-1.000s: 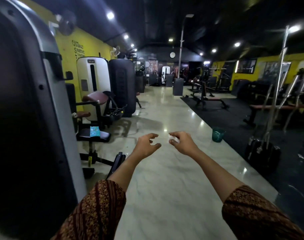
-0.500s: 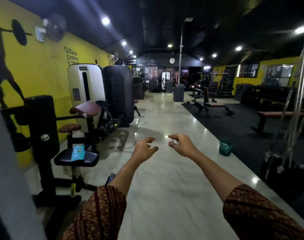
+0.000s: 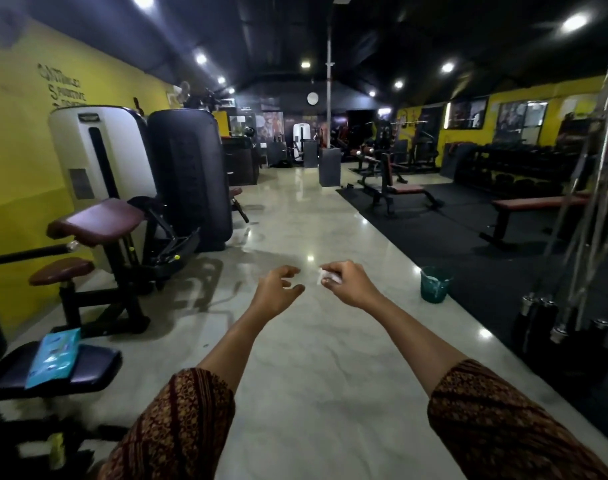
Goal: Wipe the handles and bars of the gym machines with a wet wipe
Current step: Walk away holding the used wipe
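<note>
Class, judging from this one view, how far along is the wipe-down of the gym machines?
Early. Done: a wet wipe is out, pinched in the right hand; the pack lies on a seat. In hand: both hands over bare floor, left hand open. Left: every handle and bar; none is being touched.

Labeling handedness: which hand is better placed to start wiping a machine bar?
Right, probably. The right hand has the wet wipe pinched in its fingers; the left hand is open and empty. Neither touches a machine yet.
</note>
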`<state>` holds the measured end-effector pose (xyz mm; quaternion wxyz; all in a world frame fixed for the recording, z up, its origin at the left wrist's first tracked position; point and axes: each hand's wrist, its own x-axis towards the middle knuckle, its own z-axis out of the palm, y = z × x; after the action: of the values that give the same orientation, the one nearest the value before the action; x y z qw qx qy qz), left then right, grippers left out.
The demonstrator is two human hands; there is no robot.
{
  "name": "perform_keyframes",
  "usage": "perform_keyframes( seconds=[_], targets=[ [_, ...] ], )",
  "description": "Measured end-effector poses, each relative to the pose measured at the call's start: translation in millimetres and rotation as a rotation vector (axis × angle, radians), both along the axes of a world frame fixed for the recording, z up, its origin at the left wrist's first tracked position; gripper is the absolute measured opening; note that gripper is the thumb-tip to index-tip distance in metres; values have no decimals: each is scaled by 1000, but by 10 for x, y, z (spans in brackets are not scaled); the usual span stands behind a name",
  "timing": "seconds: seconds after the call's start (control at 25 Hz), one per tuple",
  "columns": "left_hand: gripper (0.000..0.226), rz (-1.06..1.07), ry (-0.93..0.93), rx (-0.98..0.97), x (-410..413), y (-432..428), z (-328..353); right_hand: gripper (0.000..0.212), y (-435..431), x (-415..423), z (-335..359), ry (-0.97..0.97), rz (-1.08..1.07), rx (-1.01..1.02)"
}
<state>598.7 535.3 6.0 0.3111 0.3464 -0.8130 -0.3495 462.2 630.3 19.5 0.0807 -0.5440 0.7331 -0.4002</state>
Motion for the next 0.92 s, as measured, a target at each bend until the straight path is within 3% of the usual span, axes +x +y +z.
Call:
perform_keyframes(
  seconds=[0.28, 0.92],
  targets=[
    [38, -70, 87, 23, -1834, -1070, 194, 28, -1049, -1862, 260, 13, -82, -37],
    [38, -297, 79, 20, -6012, -3575, 29, 30, -3169, -5837, 58, -21, -353, -8]
  ],
)
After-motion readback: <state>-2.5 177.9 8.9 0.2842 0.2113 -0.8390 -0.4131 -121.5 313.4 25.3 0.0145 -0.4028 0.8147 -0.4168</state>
